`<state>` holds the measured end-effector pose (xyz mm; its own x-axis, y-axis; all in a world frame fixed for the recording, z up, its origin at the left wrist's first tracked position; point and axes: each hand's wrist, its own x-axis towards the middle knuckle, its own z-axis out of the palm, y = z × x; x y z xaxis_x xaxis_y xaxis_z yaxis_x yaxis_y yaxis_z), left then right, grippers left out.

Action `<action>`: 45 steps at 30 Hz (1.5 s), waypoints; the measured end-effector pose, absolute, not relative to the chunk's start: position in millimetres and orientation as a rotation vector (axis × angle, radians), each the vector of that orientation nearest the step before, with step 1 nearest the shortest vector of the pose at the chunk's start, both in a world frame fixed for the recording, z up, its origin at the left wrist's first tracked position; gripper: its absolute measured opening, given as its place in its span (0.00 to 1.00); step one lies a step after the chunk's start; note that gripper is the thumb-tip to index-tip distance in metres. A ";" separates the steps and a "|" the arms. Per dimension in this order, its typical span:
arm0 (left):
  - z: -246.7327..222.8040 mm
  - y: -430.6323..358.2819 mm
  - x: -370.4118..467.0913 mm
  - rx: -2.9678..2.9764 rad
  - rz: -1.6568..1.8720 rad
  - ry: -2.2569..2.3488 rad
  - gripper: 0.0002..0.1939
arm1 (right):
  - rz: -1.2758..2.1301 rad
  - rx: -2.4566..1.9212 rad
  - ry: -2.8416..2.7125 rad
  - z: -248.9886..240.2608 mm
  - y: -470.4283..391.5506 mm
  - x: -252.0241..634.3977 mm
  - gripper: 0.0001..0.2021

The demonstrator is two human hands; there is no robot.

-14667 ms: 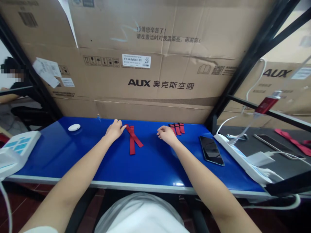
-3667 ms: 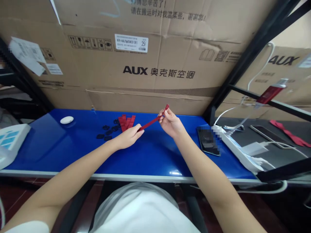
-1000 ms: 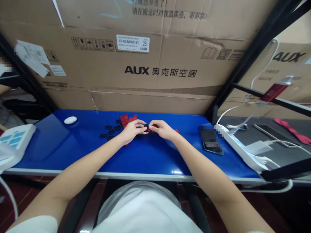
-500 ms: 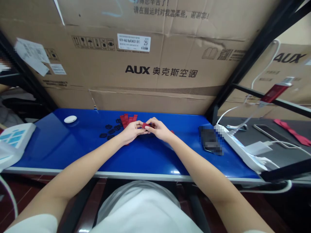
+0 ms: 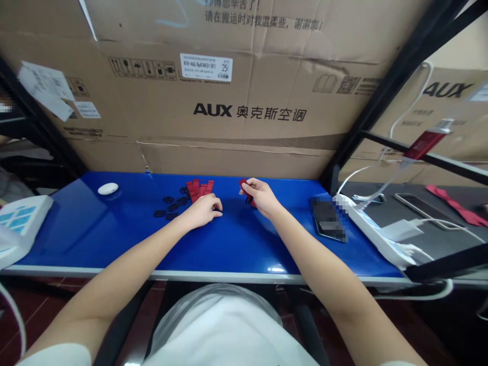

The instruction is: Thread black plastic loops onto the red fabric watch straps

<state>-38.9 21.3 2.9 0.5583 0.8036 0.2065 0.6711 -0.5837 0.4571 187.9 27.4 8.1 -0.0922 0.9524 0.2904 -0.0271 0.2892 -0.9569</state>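
My right hand [image 5: 264, 197] is closed on a short red ribbon strap [image 5: 244, 186], which is pinched between thumb and fingers above the blue table. Something small and dark shows beneath those fingers, too hidden to make out. My left hand [image 5: 204, 210] is empty, thumb and curled forefinger apart, low over the table. Just beyond it several flat red ribbon strips [image 5: 199, 188] lie fanned out, partly covered by the hand. Left of that hand, several small black plastic slide buckles [image 5: 173, 207] are scattered.
A large cardboard box [image 5: 251, 91] stands behind the blue table [image 5: 244, 249]. To the right lie a dark phone [image 5: 330, 221] and a white power strip [image 5: 375, 231] with cables. A white oval object [image 5: 108, 189] and a white device [image 5: 28, 223] are on the left.
My hands have come apart. The right hand has drawn slightly right with the red ribbon strap, and the left hand has let go and dropped back beside the red strips.
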 end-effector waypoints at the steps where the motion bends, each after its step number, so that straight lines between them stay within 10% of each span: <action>1: 3.7 20.6 -38.9 2.475 0.565 1.229 0.05 | 1.046 -0.964 -1.418 8.4 27.3 188.7 0.14; 25: 18.2 11.7 -54.8 2.360 0.383 1.158 0.12 | 1.125 -1.052 -1.587 14.3 17.3 189.4 0.12; 45: 14.5 11.4 -22.7 1.407 0.994 0.862 0.23 | 0.812 -1.056 -2.063 9.5 10.8 181.5 0.07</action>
